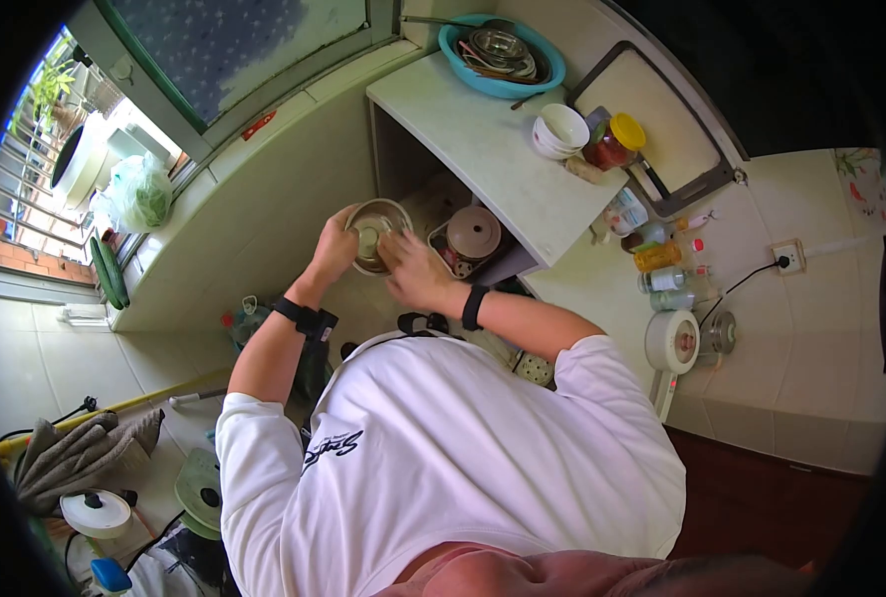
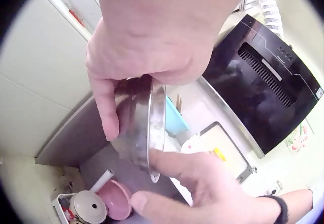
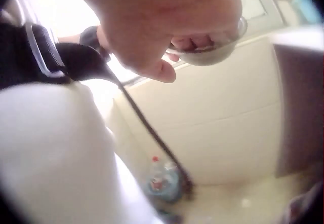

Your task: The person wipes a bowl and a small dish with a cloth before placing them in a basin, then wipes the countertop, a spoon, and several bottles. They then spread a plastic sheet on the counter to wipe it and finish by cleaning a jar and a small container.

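Bowl sits within the fingers of our left hand, gripped by its rim; our right hand, thumb apart from its fingers, touches it. If our left grip slackens under that touch, we could drop it.

Tiled walls, bright window, white counter

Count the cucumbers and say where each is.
2: one cucumber lies on the windowsill, the other right beside it, nearer the room. More may hide in the plastic bag.
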The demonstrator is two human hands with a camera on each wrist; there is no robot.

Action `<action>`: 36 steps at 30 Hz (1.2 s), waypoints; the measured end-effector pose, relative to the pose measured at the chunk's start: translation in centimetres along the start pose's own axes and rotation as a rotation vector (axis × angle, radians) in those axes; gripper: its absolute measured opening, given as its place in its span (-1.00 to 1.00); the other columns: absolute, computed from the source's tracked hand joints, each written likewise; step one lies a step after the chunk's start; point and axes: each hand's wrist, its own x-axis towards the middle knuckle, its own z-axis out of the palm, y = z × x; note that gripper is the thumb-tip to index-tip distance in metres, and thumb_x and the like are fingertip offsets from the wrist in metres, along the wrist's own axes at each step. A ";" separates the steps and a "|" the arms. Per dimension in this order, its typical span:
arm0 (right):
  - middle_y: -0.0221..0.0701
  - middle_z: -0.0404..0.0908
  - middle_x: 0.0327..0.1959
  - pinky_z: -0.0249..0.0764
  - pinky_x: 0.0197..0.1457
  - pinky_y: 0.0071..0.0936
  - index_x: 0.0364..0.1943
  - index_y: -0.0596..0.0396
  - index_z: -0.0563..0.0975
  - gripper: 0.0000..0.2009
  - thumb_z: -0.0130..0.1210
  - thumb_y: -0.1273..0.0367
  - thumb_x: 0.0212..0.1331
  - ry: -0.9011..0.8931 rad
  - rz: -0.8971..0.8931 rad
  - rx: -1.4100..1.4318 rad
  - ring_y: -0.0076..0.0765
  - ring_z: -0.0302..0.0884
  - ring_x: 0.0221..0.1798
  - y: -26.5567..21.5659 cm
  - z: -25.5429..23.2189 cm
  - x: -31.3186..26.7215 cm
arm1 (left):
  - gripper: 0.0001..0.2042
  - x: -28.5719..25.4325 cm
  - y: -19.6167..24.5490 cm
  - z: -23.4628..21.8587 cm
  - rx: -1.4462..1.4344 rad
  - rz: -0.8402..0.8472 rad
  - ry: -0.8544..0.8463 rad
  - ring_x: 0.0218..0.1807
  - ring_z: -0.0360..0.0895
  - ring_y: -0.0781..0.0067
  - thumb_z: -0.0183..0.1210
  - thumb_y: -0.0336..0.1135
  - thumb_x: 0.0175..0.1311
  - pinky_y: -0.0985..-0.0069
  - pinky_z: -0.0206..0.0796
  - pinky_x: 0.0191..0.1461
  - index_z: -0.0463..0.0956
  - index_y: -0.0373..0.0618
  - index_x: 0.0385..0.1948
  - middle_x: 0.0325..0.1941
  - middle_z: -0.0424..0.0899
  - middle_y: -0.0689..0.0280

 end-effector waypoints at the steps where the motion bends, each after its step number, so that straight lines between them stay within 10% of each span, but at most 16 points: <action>1: -0.08 0.50 0.18 0.36 0.37 -0.14 0.21 0.26 0.46 -0.41 0.20 0.35 0.00 0.069 0.027 0.124 -0.12 0.50 0.20 -0.9 0.3 0.0 | -0.46 0.2 -1.0 0.3 0.000 -0.001 0.001 0.07 0.59 0.34 -0.17 -0.64 0.09 0.45 0.37 0.19 0.44 -0.31 0.20 0.02 0.67 0.07; 4: -0.06 0.62 -0.02 0.56 0.15 -0.27 0.13 0.16 0.55 -0.56 0.14 0.41 0.09 -0.280 0.451 0.847 -0.09 0.63 -0.05 -1.5 -0.7 1.5 | -0.55 0.2 -2.5 0.4 -0.002 0.047 -0.025 0.02 0.58 0.37 -0.10 -0.56 0.25 0.44 0.39 0.16 0.44 -0.30 0.20 -0.01 0.67 0.12; 6: -0.10 0.68 -0.13 0.63 -0.01 -0.39 0.06 0.07 0.61 -0.66 0.08 0.45 0.17 -0.187 0.498 1.008 -0.06 0.69 -0.17 -0.3 -0.5 2.2 | -0.68 -0.3 -2.1 0.6 -0.152 -0.152 0.053 -0.17 0.52 0.58 -0.01 -0.34 0.44 0.61 0.41 -0.12 0.48 -0.21 0.16 -0.17 0.65 0.28; 8: -0.05 0.58 0.12 0.53 0.18 -0.30 0.16 0.13 0.54 -0.61 0.06 0.48 0.20 0.495 0.229 0.617 -0.05 0.59 0.12 0.1 -0.3 2.6 | -0.62 -1.1 -1.1 0.9 -0.199 -0.254 0.026 -0.19 0.49 0.58 0.02 -0.15 0.49 0.61 0.39 -0.19 0.46 -0.18 0.18 -0.17 0.63 0.30; 12: 0.20 0.22 0.38 0.10 0.51 -0.12 0.32 0.46 0.24 -0.38 -0.04 0.19 0.35 0.209 0.161 0.109 0.19 0.13 0.48 -0.7 0.3 2.9 | -0.64 -1.3 0.1 2.1 -0.276 -0.167 0.093 -0.12 0.50 0.53 -0.03 -0.20 0.51 0.56 0.40 -0.11 0.44 -0.19 0.19 -0.07 0.61 0.30; 14: 0.25 0.23 0.35 0.10 0.52 -0.14 0.31 0.52 0.20 -0.31 -0.11 0.08 0.37 0.206 0.129 0.081 0.29 0.14 0.45 -0.7 0.0 3.1 | -0.61 -1.1 -0.7 2.4 -0.319 -0.049 0.127 0.01 0.49 0.44 -0.05 -0.23 0.50 0.49 0.33 0.14 0.41 -0.33 0.19 -0.01 0.62 0.21; 20: 0.06 0.33 0.34 0.11 0.52 -0.18 0.26 0.39 0.35 -0.35 0.04 0.09 0.24 0.046 -0.156 0.296 0.08 0.16 0.47 0.5 -1.2 1.8 | -0.63 -1.1 0.2 1.0 -0.268 -0.149 0.042 -0.02 0.49 0.49 -0.07 -0.25 0.52 0.50 0.34 0.12 0.44 -0.34 0.16 -0.04 0.64 0.21; 26: -0.17 0.42 0.32 0.05 0.55 -0.17 0.23 0.29 0.42 -0.31 0.15 0.02 0.13 -0.082 -0.465 -0.100 -0.11 0.24 0.45 4.7 -2.4 0.6 | -0.65 -1.2 -0.8 0.7 -0.064 -0.058 -0.101 -0.08 0.51 0.52 -0.05 -0.26 0.52 0.49 0.37 0.05 0.49 -0.33 0.12 -0.12 0.68 0.22; 31: -0.14 0.50 0.23 0.10 0.53 -0.14 0.10 0.34 0.50 -0.47 0.12 0.28 0.03 0.149 -0.351 -0.371 -0.18 0.32 0.40 3.7 -1.3 0.6 | -0.65 -0.7 -1.6 0.5 -0.021 -0.103 -0.103 -0.05 0.56 0.41 -0.02 -0.24 0.50 0.44 0.37 0.09 0.50 -0.32 0.10 -0.08 0.69 0.11; 36: -0.15 0.55 0.18 0.27 0.43 -0.19 0.15 0.24 0.51 -0.46 0.18 0.42 -0.05 -0.104 -0.079 0.023 -0.13 0.41 0.32 1.1 0.8 -0.8 | -0.65 -1.3 -0.9 1.3 0.138 -0.047 0.079 0.06 0.61 0.14 0.00 -0.23 0.47 0.36 0.36 0.17 0.51 -0.29 0.10 0.00 0.67 -0.04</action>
